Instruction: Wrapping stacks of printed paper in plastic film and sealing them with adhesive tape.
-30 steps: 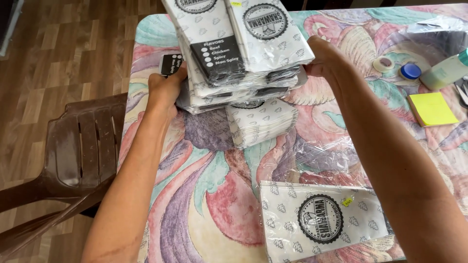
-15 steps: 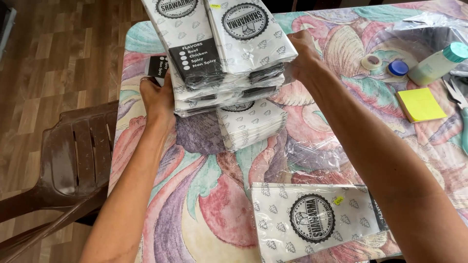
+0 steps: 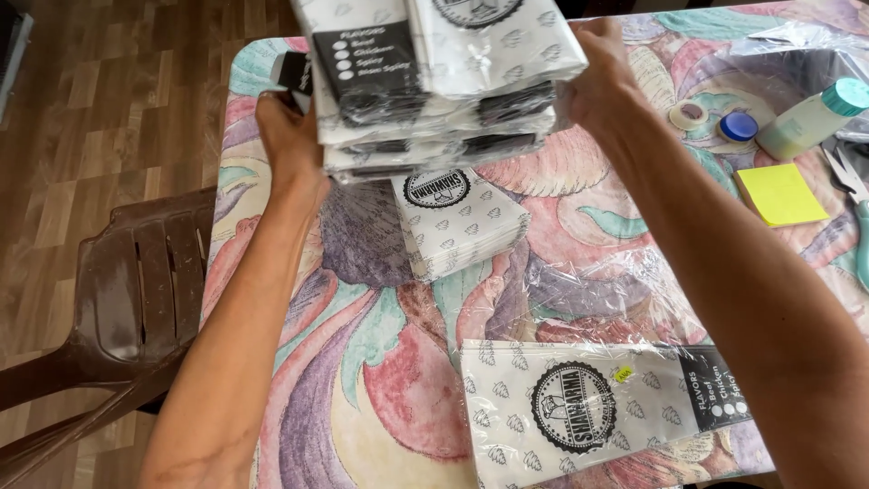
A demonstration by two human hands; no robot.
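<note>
Left hand (image 3: 288, 136) and right hand (image 3: 605, 86) clamp opposite sides of bag stack (image 3: 434, 81), top centre, above table (image 3: 380, 380); smaller pile (image 3: 462, 222) beneath; wrapped pack (image 3: 588, 412) bottom right.

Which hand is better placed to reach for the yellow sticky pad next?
Right, probably. The right hand grips the stack of paper bags on the side nearer the yellow sticky pad. The left hand holds the far side, by the brown chair.
</note>
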